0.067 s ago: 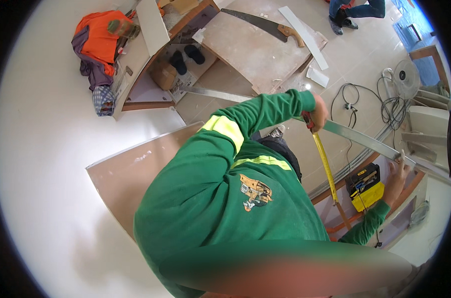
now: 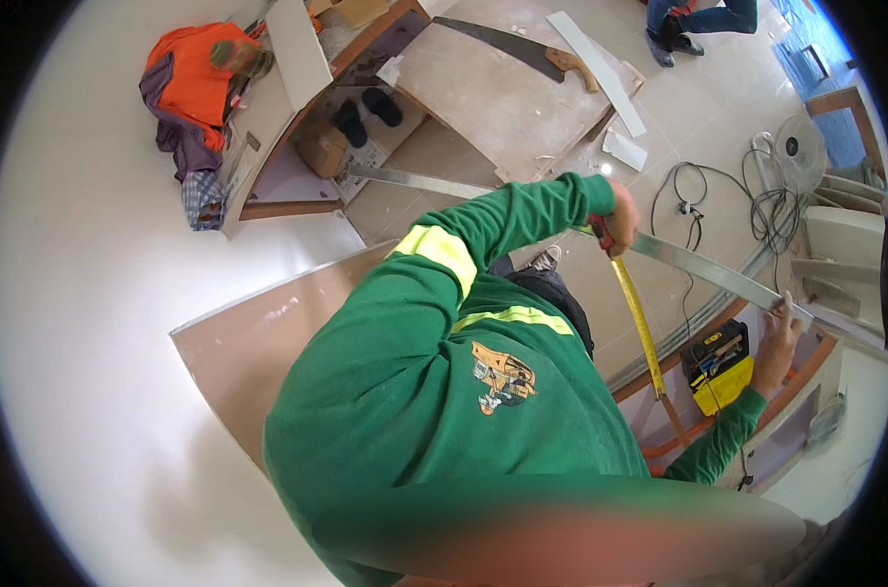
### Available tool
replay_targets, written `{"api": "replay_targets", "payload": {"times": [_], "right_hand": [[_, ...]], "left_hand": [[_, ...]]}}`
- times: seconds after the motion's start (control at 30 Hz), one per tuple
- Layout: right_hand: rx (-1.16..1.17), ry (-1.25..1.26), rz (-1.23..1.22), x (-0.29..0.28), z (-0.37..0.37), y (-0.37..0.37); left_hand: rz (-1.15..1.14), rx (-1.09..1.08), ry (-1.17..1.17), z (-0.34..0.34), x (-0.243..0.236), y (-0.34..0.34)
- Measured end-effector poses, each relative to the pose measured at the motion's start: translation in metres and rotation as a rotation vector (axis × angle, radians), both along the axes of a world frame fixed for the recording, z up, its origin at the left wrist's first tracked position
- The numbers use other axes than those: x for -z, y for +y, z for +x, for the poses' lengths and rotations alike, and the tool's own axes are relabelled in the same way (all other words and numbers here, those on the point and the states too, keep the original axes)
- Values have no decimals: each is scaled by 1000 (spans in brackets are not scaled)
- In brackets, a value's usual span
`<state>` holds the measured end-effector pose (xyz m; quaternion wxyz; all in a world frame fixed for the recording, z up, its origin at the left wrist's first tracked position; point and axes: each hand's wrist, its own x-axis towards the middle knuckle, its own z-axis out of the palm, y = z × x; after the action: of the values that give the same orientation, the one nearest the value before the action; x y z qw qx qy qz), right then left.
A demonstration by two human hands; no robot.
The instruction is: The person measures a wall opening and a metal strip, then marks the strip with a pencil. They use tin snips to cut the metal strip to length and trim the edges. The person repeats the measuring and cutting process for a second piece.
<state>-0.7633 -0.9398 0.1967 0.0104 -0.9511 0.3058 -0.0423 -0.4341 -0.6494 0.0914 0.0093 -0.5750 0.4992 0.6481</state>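
Observation:
My left hand (image 2: 620,221) is closed round a red and black tape measure (image 2: 600,235), right by a long silver metal profile (image 2: 708,266). The yellow blade of the tape hangs out below this hand, slanting down toward the right. At the profile's right end, my right hand (image 2: 778,344) has its fingers on the metal edge, seemingly pinching it. The profile slants across from upper left to lower right, passing behind my left hand. Both of my arms are in green sleeves.
A handsaw (image 2: 522,49) and a white strip (image 2: 600,73) lie on a dusty board (image 2: 502,108). Black cable (image 2: 772,220) coils beside a fan (image 2: 798,155). A black and yellow toolbox (image 2: 720,367) is near my right hand. Another person's legs (image 2: 703,20) show at the top.
My left hand and the tape measure have shifted slightly left. The fingers of my right hand have drawn closer together at the profile's end.

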Motion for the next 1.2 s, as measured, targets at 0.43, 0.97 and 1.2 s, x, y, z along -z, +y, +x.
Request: {"api": "replay_targets", "payload": {"times": [0.43, 0.97, 1.2], "right_hand": [[-164, 282, 311, 176, 174, 97], [11, 364, 460, 336, 294, 135], [376, 94, 525, 365, 274, 165]], "left_hand": [[105, -338, -148, 204, 128, 148], [-549, -659, -679, 286, 244, 221], [-406, -708, -573, 251, 243, 215]]}}
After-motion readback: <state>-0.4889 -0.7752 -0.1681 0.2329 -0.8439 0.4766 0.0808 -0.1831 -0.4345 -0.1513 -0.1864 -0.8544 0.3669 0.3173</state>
